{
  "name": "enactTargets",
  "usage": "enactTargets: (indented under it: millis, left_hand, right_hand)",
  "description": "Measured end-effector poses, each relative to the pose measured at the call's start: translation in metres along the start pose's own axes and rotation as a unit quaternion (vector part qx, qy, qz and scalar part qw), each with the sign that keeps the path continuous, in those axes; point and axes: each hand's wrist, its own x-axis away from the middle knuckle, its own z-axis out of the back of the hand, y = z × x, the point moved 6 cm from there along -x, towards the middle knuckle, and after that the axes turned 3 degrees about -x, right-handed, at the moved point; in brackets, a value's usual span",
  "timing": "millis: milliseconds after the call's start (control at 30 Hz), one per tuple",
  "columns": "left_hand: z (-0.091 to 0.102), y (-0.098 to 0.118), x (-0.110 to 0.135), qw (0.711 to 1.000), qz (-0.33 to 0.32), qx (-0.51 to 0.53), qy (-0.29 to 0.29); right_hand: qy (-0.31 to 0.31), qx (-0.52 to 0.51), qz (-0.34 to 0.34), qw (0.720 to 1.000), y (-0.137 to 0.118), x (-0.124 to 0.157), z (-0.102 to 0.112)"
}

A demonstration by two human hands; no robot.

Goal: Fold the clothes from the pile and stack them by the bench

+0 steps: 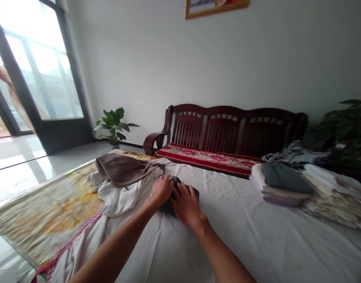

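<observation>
A dark grey folded cloth (195, 192) lies in front of me on the white sheet (227, 220). My left hand (162, 191) is closed on its left side, with the fingertips partly hidden. My right hand (186, 204) rests on top of the cloth, its fingers spread and open. Between the two hands a bit of the cloth bulges up. Just left of my left hand are a crumpled white garment (118, 198) and a loose brown garment (118, 169) lying over it.
On the right stand a neat stack of folded clothes (275, 188), a pile of pale clothes (336, 196) and a patterned black-and-white garment (297, 155). A yellow floral cover (59, 208) spreads at left. Behind are a wooden bench (221, 127) and a potted plant (114, 125).
</observation>
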Motion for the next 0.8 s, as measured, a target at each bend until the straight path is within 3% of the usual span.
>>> enactTargets:
  millis: [167,333,433,633,800]
  left_hand:
    - [-0.017,-0.013,-0.022,0.993,0.07,-0.078,-0.06]
    - [-0.006,0.011,-0.028,0.991,-0.024,-0.128,-0.024]
    - [0.0,0.015,-0.022,0.99,-0.04,-0.133,-0.019]
    - [-0.013,-0.016,-0.013,0.987,0.044,-0.148,-0.05]
    - [-0.025,-0.036,-0.015,0.987,0.094,-0.11,-0.072]
  right_hand:
    - [0.009,-0.056,0.004,0.998,0.006,0.001,0.003]
    - [0.055,-0.116,-0.071,0.989,0.03,0.004,0.009]
    - [0.041,-0.092,-0.063,0.993,0.031,0.007,0.009]
    - [-0.008,-0.034,-0.047,0.998,0.015,0.002,0.003]
    - [-0.02,-0.064,-0.051,0.996,0.025,-0.006,-0.002]
